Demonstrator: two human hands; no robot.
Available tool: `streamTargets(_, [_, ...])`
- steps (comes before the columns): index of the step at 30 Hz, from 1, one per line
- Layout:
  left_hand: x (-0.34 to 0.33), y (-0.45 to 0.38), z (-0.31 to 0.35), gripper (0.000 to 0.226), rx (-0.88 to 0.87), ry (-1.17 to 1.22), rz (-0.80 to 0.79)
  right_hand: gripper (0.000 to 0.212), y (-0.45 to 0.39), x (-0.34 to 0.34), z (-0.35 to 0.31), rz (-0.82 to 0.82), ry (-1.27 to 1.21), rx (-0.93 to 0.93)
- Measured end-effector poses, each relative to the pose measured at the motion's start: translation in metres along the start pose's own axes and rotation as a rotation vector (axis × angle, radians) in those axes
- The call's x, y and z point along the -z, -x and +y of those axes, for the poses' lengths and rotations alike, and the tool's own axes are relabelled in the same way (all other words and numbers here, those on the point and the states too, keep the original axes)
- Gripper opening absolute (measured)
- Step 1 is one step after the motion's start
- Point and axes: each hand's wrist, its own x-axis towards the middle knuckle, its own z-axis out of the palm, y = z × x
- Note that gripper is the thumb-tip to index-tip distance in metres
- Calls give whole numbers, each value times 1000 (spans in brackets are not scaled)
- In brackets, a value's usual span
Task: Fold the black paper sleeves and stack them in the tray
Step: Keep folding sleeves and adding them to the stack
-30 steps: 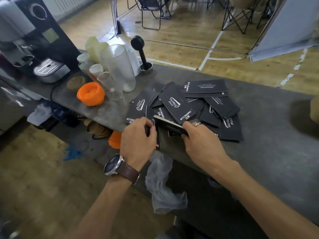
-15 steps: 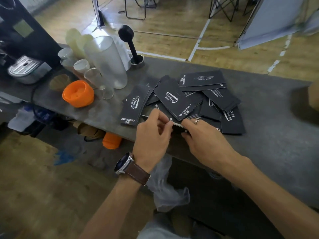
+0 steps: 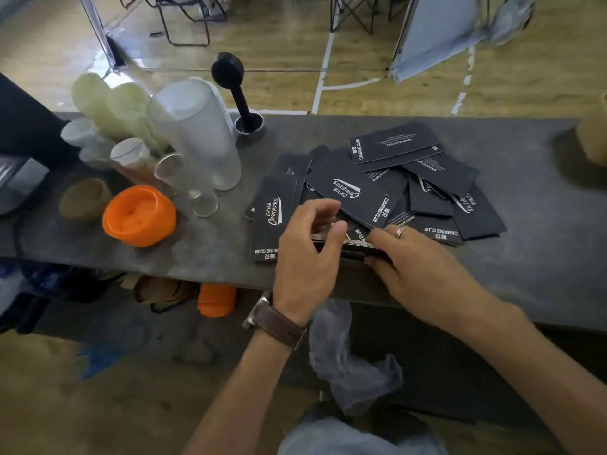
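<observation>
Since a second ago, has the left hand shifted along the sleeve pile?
Yes. The left hand has moved right, off the sleeve printed Camping Club toward the right hand.

hands: 2 (left hand (image 3: 308, 254), right hand (image 3: 417, 267)) | black paper sleeves (image 3: 391, 192): overlapping pile, roughly 12, exact count unclear | orange lid (image 3: 139, 215): 1 | tamper (image 3: 238, 93): 1 | frosted cup stack (image 3: 200, 133): 1 | wristwatch (image 3: 272, 318): 1

- one view only, from a camera worn on the person's head.
- it faces forward and steeply down, close over the grey counter (image 3: 492, 257).
- wide angle: the wooden floor (image 3: 361, 93) beyond curves at the edges.
</observation>
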Motion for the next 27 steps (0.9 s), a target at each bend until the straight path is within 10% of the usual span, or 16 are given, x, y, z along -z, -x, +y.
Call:
streamTargets(10, [48,-4,-21,12,158,-272,216,11,1,-2,-4,15,-58,-7])
streamTargets(14, [55,3,-33,55,383,-559,139,13,1,-3,-1,23,-76,-3])
streamTargets(27, [56,3,-36,47,446,-543,264,24,2,-9,3,60,-73,28])
